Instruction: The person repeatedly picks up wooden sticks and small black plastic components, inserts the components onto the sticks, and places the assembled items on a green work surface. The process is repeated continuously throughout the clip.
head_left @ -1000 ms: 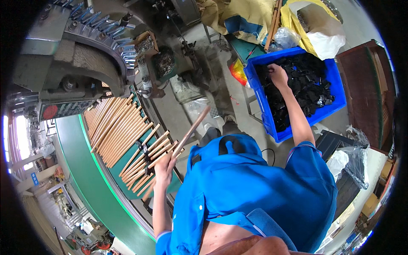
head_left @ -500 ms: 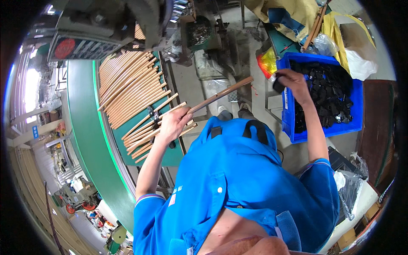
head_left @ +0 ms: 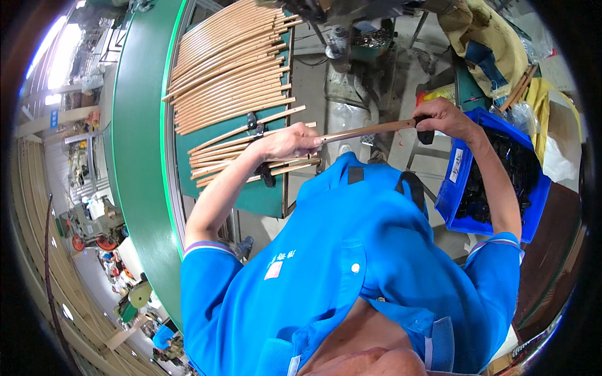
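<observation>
A long wooden stick (head_left: 370, 130) spans the space between my two hands in front of my body. My left hand (head_left: 291, 141) is closed around its left end. At the other end, my right hand (head_left: 444, 118) grips a small black plastic piece (head_left: 425, 135), which sits at the stick's tip; whether it is pushed onto the wood I cannot tell. Below and left of my left hand lie several sticks (head_left: 216, 164), some with black pieces (head_left: 266, 175) on their ends. Beyond them, many bare sticks (head_left: 229, 69) rest side by side on the green table (head_left: 251, 203).
A blue bin (head_left: 446, 203) full of black pieces (head_left: 495, 182) stands on my right, beneath my right forearm. A green conveyor-like surface (head_left: 139, 188) runs along the left. Machinery (head_left: 351, 75) stands ahead, with a yellowish sack (head_left: 483, 37) at the far right.
My right hand has moved left from over the bin to the stick's end, bringing the black piece with it. The stick is now nearer level, and the view has shifted.
</observation>
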A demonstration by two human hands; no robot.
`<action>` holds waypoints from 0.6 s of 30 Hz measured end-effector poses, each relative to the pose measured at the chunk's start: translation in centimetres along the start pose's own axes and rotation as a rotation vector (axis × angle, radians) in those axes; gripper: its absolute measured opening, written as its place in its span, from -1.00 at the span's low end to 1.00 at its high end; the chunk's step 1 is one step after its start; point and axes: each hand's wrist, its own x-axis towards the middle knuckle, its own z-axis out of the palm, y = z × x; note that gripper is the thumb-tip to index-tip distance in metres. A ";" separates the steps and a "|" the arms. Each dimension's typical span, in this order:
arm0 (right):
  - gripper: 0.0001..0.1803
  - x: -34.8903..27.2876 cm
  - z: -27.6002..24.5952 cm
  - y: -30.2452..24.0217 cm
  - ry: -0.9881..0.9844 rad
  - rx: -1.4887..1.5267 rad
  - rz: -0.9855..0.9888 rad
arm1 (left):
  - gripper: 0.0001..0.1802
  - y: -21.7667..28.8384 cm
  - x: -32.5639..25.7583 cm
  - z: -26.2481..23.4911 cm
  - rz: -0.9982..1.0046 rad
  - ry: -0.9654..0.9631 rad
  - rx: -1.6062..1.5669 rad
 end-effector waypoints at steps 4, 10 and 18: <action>-0.70 3.8 2.9 -2.4 -0.108 -0.244 -0.224 | -0.59 2.3 0.6 0.0 -0.158 -0.088 -0.153; -0.72 6.3 3.6 -3.2 -0.195 0.022 0.074 | -0.27 0.8 0.8 -2.3 -0.120 -0.157 -0.534; -0.77 7.3 4.2 -2.5 -0.156 0.125 0.143 | -0.19 -0.9 0.5 -5.0 -0.065 -0.163 -0.399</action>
